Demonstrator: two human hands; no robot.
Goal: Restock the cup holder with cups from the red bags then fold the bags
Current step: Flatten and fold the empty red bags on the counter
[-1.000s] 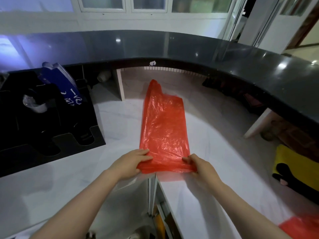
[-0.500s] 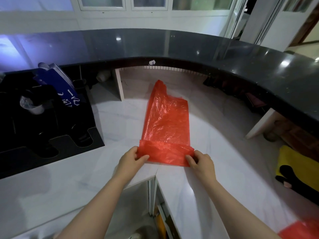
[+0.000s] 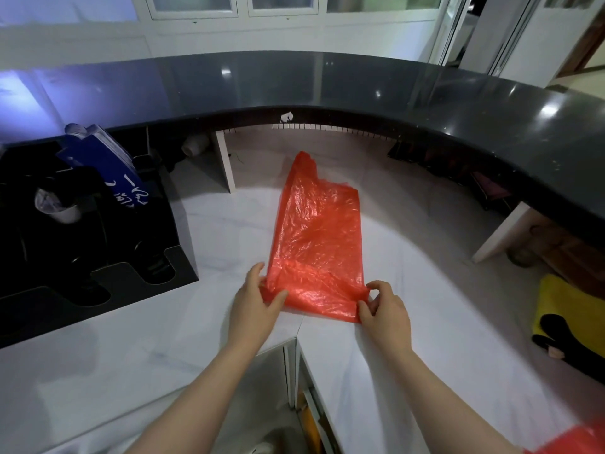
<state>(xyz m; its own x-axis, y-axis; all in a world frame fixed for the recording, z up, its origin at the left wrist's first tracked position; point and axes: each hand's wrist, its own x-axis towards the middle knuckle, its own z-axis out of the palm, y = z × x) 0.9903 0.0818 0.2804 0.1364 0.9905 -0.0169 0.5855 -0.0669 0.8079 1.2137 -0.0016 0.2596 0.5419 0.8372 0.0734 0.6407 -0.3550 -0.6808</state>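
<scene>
Both hands, left hand (image 3: pixel 253 298) and right hand (image 3: pixel 383 308), are pinching the thin, crinkly red plastic bag (image 3: pixel 319 237) by its near folded edge. The slippery film is likely springing open if either pinch is loosening.

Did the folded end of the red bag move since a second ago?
Yes. The folded end of the red bag has rolled away from the counter's near edge, toward the white divider, pinched by the left hand and right hand.

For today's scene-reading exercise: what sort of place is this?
Probably the staff side of a café or service counter: a raised dark curved counter, a black cup holder with cups, and a white worktop.
</scene>
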